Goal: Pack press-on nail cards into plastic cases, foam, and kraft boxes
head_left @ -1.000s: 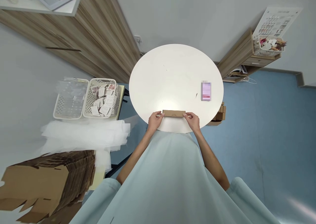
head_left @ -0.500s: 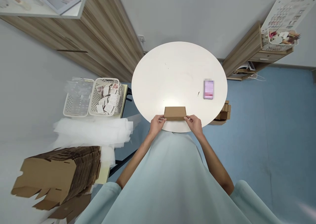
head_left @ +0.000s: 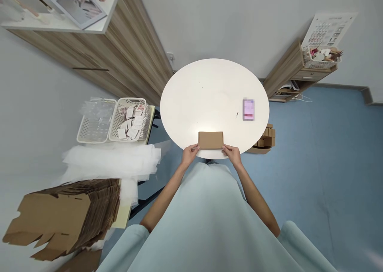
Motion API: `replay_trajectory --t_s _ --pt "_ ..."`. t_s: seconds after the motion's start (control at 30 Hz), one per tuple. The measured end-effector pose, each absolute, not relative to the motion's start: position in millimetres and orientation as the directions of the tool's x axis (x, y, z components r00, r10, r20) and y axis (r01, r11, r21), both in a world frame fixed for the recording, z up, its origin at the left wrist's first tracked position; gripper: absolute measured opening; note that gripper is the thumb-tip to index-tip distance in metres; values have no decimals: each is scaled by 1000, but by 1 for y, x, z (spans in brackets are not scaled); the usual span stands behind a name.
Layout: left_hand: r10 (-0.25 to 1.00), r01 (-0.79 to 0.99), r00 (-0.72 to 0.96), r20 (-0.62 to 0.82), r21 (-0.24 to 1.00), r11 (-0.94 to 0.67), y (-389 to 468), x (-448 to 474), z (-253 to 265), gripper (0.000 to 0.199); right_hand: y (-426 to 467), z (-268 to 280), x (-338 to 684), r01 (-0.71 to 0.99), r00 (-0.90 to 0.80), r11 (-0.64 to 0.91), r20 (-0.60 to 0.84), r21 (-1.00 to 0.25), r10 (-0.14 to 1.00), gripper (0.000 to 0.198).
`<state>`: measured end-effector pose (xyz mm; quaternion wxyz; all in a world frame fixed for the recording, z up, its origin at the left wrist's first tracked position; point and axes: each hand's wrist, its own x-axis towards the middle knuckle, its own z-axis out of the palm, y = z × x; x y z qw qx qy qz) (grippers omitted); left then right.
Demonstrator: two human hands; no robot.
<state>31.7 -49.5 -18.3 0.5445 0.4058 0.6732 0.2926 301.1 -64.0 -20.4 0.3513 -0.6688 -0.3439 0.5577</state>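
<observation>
A small brown cardboard box [head_left: 211,140] lies with its lid closed at the near edge of the white oval table [head_left: 215,88]. My left hand [head_left: 189,153] pinches its near left corner, thumb and fingers pressed against the side. On the opposite side my right hand [head_left: 232,153] grips the near right corner the same way. A pinkish-purple rectangular item [head_left: 248,110], blurred in the picture, rests on the table's right part, away from both hands.
To the left are two white baskets, one holding small white cards or packets [head_left: 131,122], the other clear plastic [head_left: 95,120]. White wrapping sheets [head_left: 110,160] and stacked flat cardboard boxes [head_left: 60,216] lie nearer. Small brown boxes [head_left: 266,138] stand below the table's right edge.
The box's top now shows more fully and its front side less, so its lid looks flatter. Both hands stay at its near corners. The camera view has shifted slightly.
</observation>
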Motion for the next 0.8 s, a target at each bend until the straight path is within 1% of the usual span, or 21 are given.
replay_trajectory --t_s 0.07,0.13,0.23,0.37,0.6,0.8 --pt "879 126 -73 -472 870 477 -61 33 -11 58 -71 -12 301 -27 144 -502 -500 -865 854 57" --pt "888 26 -67 -456 888 458 -74 35 -2 63 -81 -1 302 -69 159 -484 -489 -872 858 59" --pt "893 -77 -54 -446 894 442 -99 43 9 66 -104 17 309 -87 180 -466 -474 -880 862 61" --pt "884 -156 -22 -468 875 459 -135 55 19 63 -145 37 323 -62 196 -472 -474 -880 858 62" --pt "849 -196 54 -525 829 525 -188 76 27 54 -209 58 351 10 197 -503 -491 -864 848 51" --pt "826 -121 116 -552 817 563 -193 99 29 55 -228 56 384 -42 150 -534 -533 -845 833 50"
